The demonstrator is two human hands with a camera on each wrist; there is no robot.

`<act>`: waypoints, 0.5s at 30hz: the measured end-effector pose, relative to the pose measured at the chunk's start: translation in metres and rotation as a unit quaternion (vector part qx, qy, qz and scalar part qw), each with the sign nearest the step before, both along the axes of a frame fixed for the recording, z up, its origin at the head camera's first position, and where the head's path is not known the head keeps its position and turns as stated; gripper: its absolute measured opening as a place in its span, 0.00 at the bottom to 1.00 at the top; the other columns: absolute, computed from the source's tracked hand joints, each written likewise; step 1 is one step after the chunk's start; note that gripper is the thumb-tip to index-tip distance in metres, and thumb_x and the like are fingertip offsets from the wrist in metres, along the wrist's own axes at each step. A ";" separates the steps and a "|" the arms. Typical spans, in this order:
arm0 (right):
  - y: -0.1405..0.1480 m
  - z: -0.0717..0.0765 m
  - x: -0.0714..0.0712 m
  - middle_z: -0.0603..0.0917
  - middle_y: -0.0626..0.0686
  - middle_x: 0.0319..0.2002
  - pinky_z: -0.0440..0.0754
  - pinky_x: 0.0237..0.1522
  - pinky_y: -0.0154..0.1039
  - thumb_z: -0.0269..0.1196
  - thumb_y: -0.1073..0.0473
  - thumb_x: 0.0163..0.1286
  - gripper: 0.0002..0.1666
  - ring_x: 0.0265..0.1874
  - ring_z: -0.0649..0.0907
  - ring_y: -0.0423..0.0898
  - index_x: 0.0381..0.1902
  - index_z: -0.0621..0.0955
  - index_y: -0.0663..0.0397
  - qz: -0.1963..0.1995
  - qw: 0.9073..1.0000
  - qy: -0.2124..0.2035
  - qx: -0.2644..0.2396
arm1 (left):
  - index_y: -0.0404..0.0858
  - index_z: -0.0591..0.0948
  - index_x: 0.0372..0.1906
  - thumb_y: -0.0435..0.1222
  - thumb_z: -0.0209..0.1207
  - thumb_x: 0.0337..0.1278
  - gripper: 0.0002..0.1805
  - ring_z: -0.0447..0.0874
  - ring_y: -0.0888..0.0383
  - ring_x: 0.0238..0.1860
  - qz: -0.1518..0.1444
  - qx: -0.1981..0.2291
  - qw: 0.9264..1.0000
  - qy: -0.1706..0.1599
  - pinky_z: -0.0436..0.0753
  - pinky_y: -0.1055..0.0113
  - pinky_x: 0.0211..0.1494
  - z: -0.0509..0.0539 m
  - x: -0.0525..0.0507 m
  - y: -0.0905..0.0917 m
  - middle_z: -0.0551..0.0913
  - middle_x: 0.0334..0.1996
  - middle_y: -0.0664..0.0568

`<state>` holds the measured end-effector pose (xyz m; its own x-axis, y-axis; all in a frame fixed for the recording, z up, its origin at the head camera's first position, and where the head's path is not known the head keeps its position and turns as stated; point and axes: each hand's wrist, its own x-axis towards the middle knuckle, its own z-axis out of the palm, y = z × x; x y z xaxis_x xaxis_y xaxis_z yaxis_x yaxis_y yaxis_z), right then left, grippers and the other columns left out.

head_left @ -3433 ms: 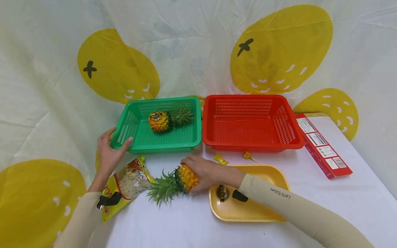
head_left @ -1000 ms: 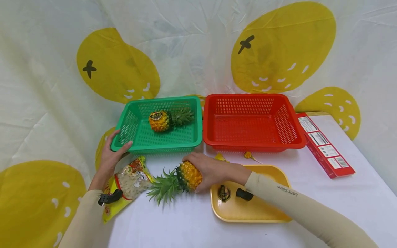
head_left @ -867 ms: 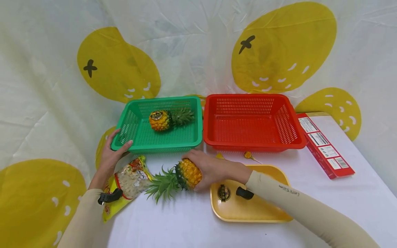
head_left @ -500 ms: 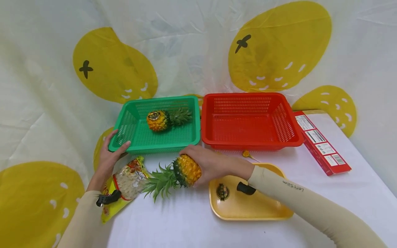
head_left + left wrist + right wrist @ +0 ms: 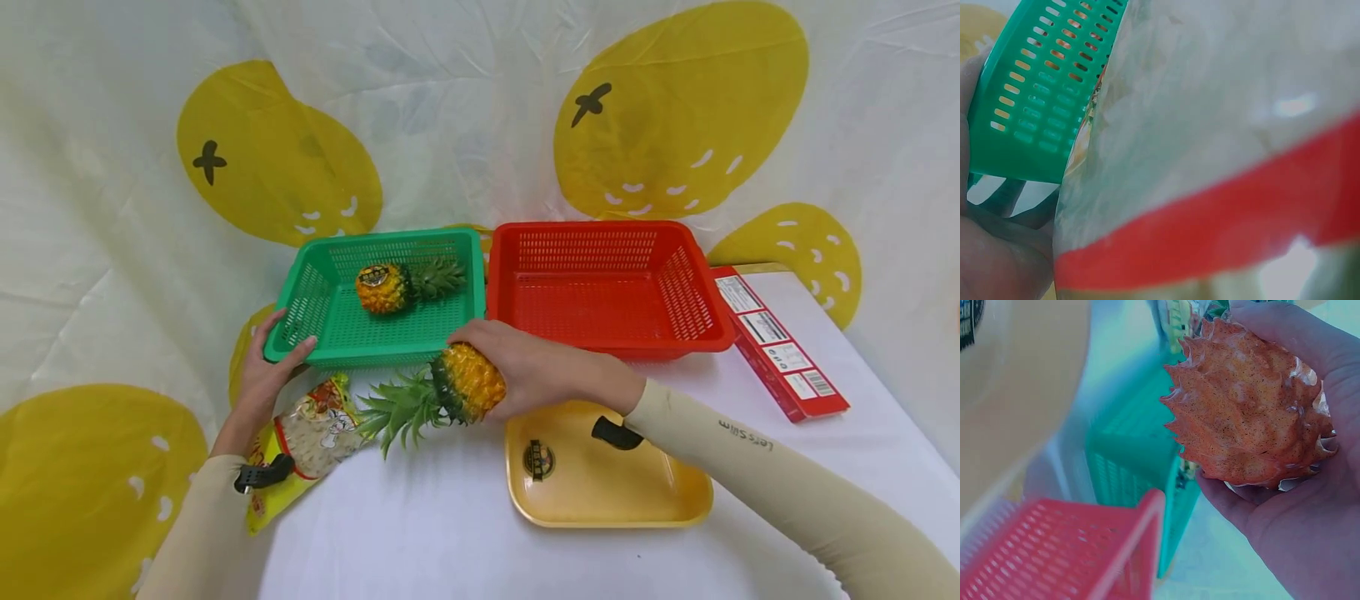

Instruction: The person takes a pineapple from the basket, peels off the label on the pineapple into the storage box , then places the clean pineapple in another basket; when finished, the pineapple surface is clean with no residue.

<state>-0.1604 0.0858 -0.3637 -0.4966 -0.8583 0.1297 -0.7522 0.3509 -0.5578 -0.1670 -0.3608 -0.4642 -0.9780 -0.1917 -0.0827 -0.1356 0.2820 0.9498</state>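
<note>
In the head view my right hand (image 5: 536,371) grips a small pineapple (image 5: 471,382) by its body, its leafy crown pointing left, in front of the green basket's near rim. The right wrist view shows the fruit's spiky base (image 5: 1244,403) between thumb and fingers. My left hand (image 5: 268,367) holds the near left corner of the green basket (image 5: 390,358), thumb on the rim. A second pineapple (image 5: 382,289) lies on its side inside that basket, crown to the right. Below the left hand is a yellow snack bag (image 5: 318,429), which fills much of the left wrist view.
A red basket (image 5: 611,343) stands right of the green one. A yellow tray (image 5: 607,521) with a round black sticker lies under the right forearm. At the right lies a red box (image 5: 780,346). A patterned cloth (image 5: 465,125) hangs behind.
My right hand has raised the pineapple and moved it slightly back and to the right, toward the baskets. The left hand stays on the green basket's corner. The right arm now hides the lollipop and the small yellow packet.
</note>
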 end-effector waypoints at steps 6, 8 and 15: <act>0.006 0.017 -0.007 0.74 0.49 0.62 0.82 0.54 0.41 0.85 0.52 0.52 0.56 0.58 0.73 0.44 0.73 0.67 0.56 -0.009 1.000 -0.001 -0.002 | 0.67 0.56 0.84 0.51 0.67 0.71 0.45 0.63 0.44 0.72 0.001 -0.004 1.000 0.001 0.78 0.61 0.67 0.000 0.000 0.000 0.53 0.81 0.44; 0.008 0.021 -0.009 0.74 0.49 0.61 0.82 0.54 0.41 0.85 0.53 0.51 0.57 0.58 0.73 0.44 0.72 0.67 0.54 -0.016 1.000 -0.003 -0.002 | 0.67 0.56 0.84 0.51 0.67 0.71 0.45 0.62 0.43 0.72 0.003 -0.007 1.000 0.001 0.78 0.64 0.65 -0.001 0.000 0.000 0.53 0.81 0.44; 0.015 0.030 -0.015 0.74 0.48 0.61 0.81 0.55 0.43 0.86 0.51 0.50 0.56 0.57 0.74 0.44 0.72 0.68 0.52 -0.030 0.999 0.005 -0.009 | 0.66 0.56 0.85 0.50 0.67 0.71 0.45 0.63 0.43 0.71 -0.001 -0.010 1.000 0.009 0.78 0.78 0.54 -0.002 -0.001 -0.001 0.53 0.81 0.44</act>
<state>-0.1749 0.1007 -0.3339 -0.5457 -0.8245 0.1501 -0.7360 0.3858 -0.5563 -0.1680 -0.3623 -0.4667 -0.9794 -0.1921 -0.0619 -0.1188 0.3008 0.9463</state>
